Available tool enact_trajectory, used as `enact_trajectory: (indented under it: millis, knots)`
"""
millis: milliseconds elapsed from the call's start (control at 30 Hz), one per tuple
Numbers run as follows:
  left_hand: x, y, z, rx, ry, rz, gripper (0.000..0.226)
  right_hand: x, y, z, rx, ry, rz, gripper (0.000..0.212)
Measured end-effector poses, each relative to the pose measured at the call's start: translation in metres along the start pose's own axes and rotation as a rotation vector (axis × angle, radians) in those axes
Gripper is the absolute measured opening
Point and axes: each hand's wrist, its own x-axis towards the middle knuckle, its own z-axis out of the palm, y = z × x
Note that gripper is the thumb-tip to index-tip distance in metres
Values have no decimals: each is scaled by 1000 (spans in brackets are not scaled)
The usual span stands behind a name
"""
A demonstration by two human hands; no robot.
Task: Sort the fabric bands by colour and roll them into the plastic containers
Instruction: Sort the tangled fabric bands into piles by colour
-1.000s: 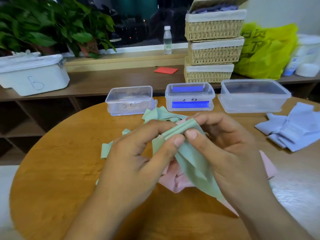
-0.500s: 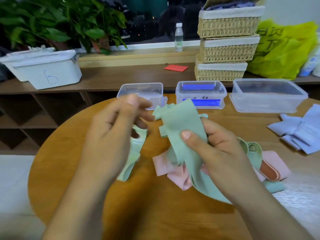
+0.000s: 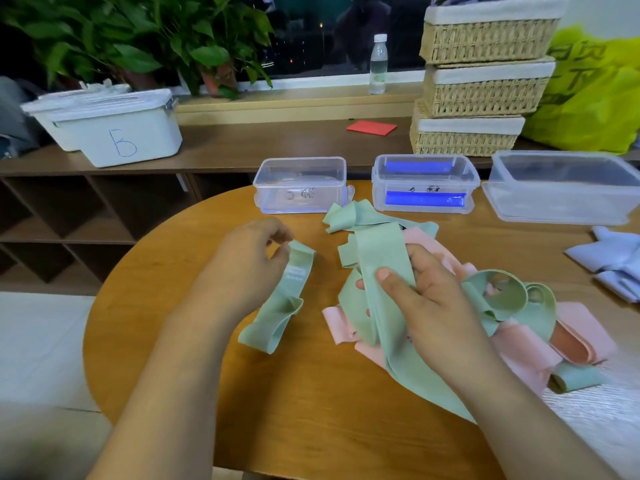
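My left hand [image 3: 249, 261] pinches the top end of a separate green band [image 3: 280, 306] that lies on the round wooden table [image 3: 311, 410]. My right hand [image 3: 426, 303] grips a long green band [image 3: 377, 258] above a heap of green and pink bands [image 3: 519, 344]. Three clear plastic containers stand at the far edge: a small empty one [image 3: 300, 188], a middle one [image 3: 424, 183] holding blue rolls, and a larger one [image 3: 561, 185] on the right. Lilac bands [image 3: 616, 261] lie at the right edge.
Behind the table runs a wooden shelf with a white lidded box marked "B" [image 3: 114, 126], stacked wicker baskets [image 3: 485, 77], a water bottle [image 3: 378, 64], a red card [image 3: 371, 128], a yellow bag [image 3: 588, 91] and plants [image 3: 138, 39].
My hands have parted. The left hand drew one green band off to the left and lowered it onto the table. The right hand kept hold of the long green band.
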Motion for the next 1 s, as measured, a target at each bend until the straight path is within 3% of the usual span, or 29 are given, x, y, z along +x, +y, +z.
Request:
enact_trajectory:
  millis: [167, 300, 467, 700, 867, 1000]
  knots:
    - [54, -20, 36, 242, -203, -38, 41, -5, 0, 0, 70, -8, 21, 24]
    - [67, -8, 33, 327, -171, -9, 11, -5, -2, -3, 81, 5, 4, 23]
    - [41, 42, -30, -60, 29, 115, 16, -10, -21, -8, 148, -50, -23, 25]
    - [-26, 133, -98, -247, 166, 289, 15, -55, -84, -17, 334, -161, -224, 23]
    - [-63, 164, -103, -433, 59, 302, 14, -78, -105, -35, 320, -131, -346, 29]
    - [-88, 177, -92, -611, -92, 260, 17, -83, -106, -44, 270, -100, -328, 29]
